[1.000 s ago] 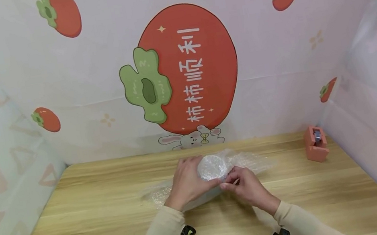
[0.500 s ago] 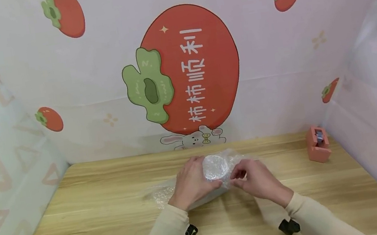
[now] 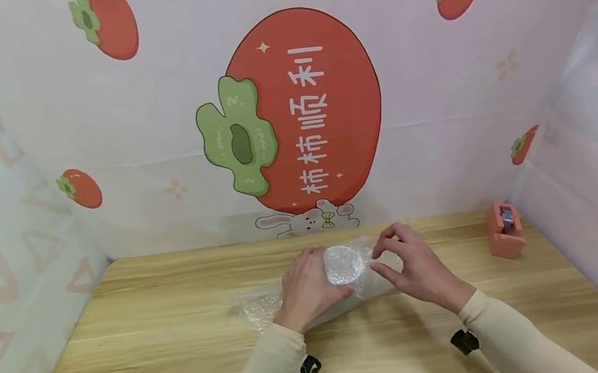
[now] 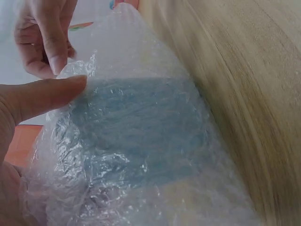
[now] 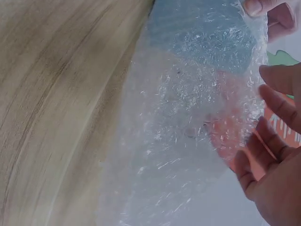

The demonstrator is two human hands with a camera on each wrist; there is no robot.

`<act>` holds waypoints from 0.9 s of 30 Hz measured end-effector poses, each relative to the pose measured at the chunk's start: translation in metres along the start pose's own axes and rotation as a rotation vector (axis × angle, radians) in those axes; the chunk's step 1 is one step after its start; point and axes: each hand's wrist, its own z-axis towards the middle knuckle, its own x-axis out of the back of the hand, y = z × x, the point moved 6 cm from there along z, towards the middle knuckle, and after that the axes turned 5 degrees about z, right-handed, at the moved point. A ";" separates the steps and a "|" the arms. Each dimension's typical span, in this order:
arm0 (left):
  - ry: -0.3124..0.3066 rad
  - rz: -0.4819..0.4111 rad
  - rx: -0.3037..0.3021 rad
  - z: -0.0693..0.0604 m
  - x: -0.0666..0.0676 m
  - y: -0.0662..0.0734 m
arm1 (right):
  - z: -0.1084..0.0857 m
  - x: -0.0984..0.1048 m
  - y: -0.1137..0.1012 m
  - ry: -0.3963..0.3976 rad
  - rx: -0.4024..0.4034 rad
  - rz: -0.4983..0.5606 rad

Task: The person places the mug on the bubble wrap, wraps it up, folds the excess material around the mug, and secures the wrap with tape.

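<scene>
Bubble-wrapped bundle (image 3: 343,264)

Head: left hand (image 3: 307,288) grips it toward the table's back edge (image 3: 187,293). Left wrist: probably light, soft, slippery; hold its blue middle (image 4: 136,132). Right wrist: right hand (image 5: 277,181) half open, fingertips (image 5: 273,75) at the wrap's edge (image 5: 254,56).

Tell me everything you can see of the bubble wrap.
The bubble wrap is a clear, shiny, crinkled sheet that looks like thin plastic. It covers a bluish thing that shows through, and loose parts spread to either side, toward the back of the wooden tabletop. The left hand grips it, thumb laid on it; the right hand is at its right side, though whether it pinches the edge is unclear.
</scene>
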 end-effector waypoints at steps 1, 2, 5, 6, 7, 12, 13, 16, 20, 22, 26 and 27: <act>0.001 -0.003 0.003 0.000 -0.001 0.000 | 0.000 0.000 -0.001 0.014 0.021 0.009; 0.003 -0.006 0.002 0.000 -0.001 0.001 | 0.000 0.001 -0.003 0.026 0.039 0.012; 0.000 -0.021 -0.004 0.000 -0.002 0.001 | 0.001 -0.001 -0.009 0.009 0.054 -0.002; -0.001 -0.026 -0.010 0.000 -0.002 0.001 | 0.002 -0.002 -0.010 -0.006 0.052 -0.002; -0.005 -0.034 -0.017 0.000 -0.002 0.001 | 0.002 -0.003 -0.011 -0.025 0.041 -0.003; -0.026 -0.065 -0.040 0.000 -0.003 0.000 | 0.002 -0.012 -0.008 -0.081 -0.015 0.004; -0.033 -0.068 -0.042 0.000 -0.003 -0.001 | 0.002 -0.013 -0.008 -0.079 -0.014 0.000; -0.049 -0.071 -0.045 0.000 -0.004 -0.003 | 0.003 -0.016 -0.007 -0.072 -0.014 -0.018; -0.055 -0.056 -0.066 -0.001 -0.006 -0.002 | 0.003 -0.016 -0.007 -0.057 -0.018 -0.039; -0.046 -0.035 -0.080 -0.002 -0.006 -0.001 | 0.003 -0.016 -0.007 -0.054 -0.017 -0.043; -0.007 0.002 -0.091 -0.003 -0.008 0.001 | 0.005 -0.017 -0.008 -0.057 -0.017 -0.047; 0.003 0.006 -0.089 -0.003 -0.009 0.001 | 0.005 -0.017 -0.008 -0.060 -0.017 -0.045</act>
